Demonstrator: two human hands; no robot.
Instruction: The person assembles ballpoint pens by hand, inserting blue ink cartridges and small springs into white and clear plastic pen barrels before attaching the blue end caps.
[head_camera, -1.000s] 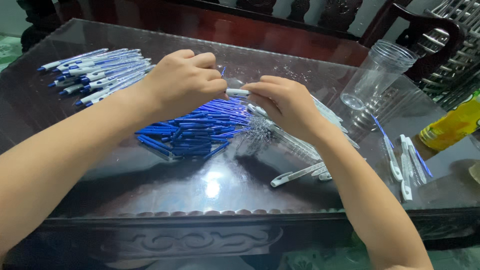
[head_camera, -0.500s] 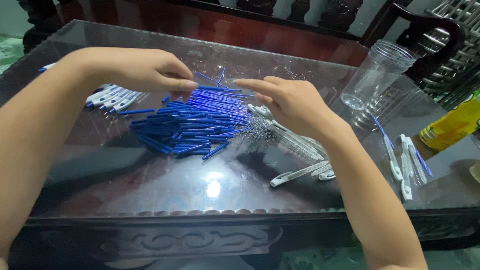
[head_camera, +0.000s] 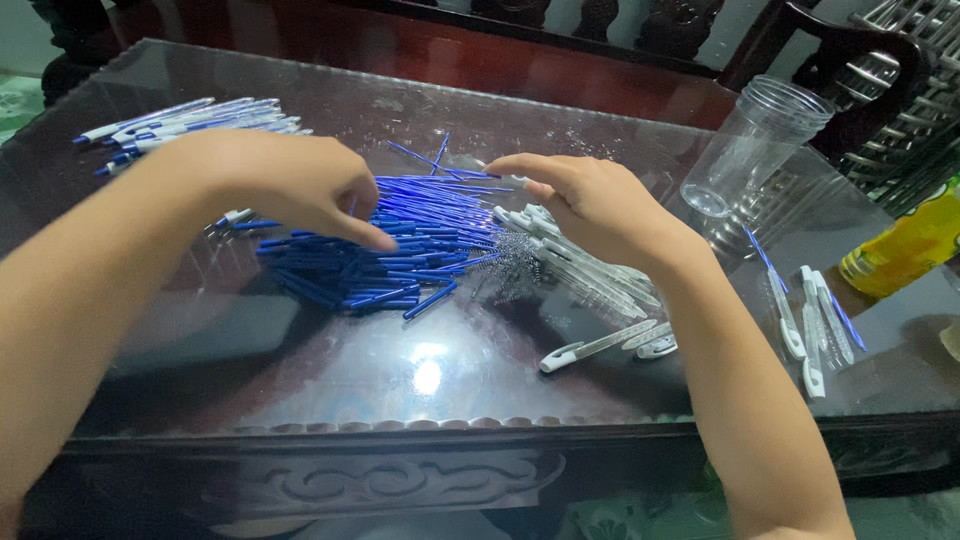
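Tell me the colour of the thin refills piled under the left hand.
Blue refills, seen in the head view.

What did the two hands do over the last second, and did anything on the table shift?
The left hand swung away from the right hand, out towards the row of finished pens, then came back down onto the heap of blue refills. The right hand kept its place over the white pen barrels, a white piece at its fingertips. The clear jar, yellow bottle and loose pens at the right stayed put.
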